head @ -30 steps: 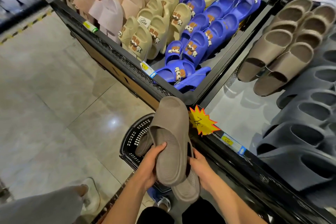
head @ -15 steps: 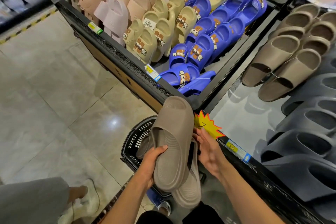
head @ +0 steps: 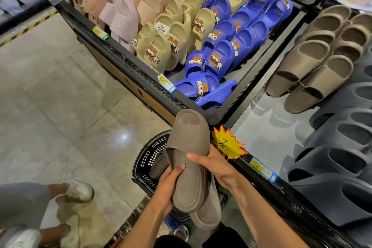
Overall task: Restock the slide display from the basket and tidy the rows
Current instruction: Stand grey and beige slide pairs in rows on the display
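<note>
Left hand (head: 168,189) and right hand (head: 216,164) both grip a stacked taupe slide pair (head: 190,159), directly above the black basket (head: 148,159).

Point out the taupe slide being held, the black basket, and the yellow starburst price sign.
taupe slide (head: 189,143), head view, on its strap.
black basket (head: 148,157), head view, on its perforated wall.
yellow starburst sign (head: 226,144), head view, on its centre.

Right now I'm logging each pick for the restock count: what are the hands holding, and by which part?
A pair of taupe slides: left hand grips the top slide's heel end, right hand its side at mid-length.
</note>
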`<state>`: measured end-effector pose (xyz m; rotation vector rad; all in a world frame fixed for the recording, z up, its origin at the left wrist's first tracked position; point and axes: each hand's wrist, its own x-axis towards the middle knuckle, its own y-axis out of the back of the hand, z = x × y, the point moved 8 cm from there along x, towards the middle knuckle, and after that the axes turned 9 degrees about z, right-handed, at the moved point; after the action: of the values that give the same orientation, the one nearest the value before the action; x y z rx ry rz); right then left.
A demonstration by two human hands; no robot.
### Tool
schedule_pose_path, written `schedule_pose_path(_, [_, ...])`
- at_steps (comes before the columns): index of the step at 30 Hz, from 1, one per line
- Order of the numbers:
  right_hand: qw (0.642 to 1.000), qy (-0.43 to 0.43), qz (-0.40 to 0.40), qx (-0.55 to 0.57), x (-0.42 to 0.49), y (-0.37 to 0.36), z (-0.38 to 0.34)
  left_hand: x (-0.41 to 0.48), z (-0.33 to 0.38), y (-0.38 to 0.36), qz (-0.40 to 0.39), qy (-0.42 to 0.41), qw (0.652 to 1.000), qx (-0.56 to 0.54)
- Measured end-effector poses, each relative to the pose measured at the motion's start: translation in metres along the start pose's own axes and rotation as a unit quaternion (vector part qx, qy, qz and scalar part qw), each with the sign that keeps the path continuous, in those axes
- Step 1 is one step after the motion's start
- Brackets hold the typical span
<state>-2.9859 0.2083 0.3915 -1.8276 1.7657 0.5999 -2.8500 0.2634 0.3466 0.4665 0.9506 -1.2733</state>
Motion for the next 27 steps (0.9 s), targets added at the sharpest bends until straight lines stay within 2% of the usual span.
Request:
schedule_pose_path(4, [0.997,-0.016,0.044,-0.062,0.003,0.0,0.011,-0.002,-0.001,-0.002,-0.007,0.003,1.0,-0.013])
schedule_pose_path(8, [0.994,-0.012,0.109,0.017,0.005,0.013,0.005,-0.002,-0.004,-0.004,-0.041,0.028,0.998,-0.032])
schedule_pose_path(12, [0.994,-0.008,0.059,0.094,0.007,0.027,-0.006,0.003,0.004,0.0,-0.041,-0.012,0.999,-0.02])
schedule_pose_path(20, [0.983,-0.05,0.108,0.143,0.005,0.061,0.001,0.015,0.019,0.007,0.024,-0.087,0.996,0.023])
schedule_pose_path(24, [0.975,-0.033,0.13,0.175,-0.004,0.076,-0.002,0.016,0.035,0.012,0.041,-0.094,0.994,0.033])
schedule_pose_path(27, [0.98,-0.005,0.13,0.15,-0.016,0.087,-0.01,0.016,0.044,0.01,0.029,-0.092,0.994,0.043])
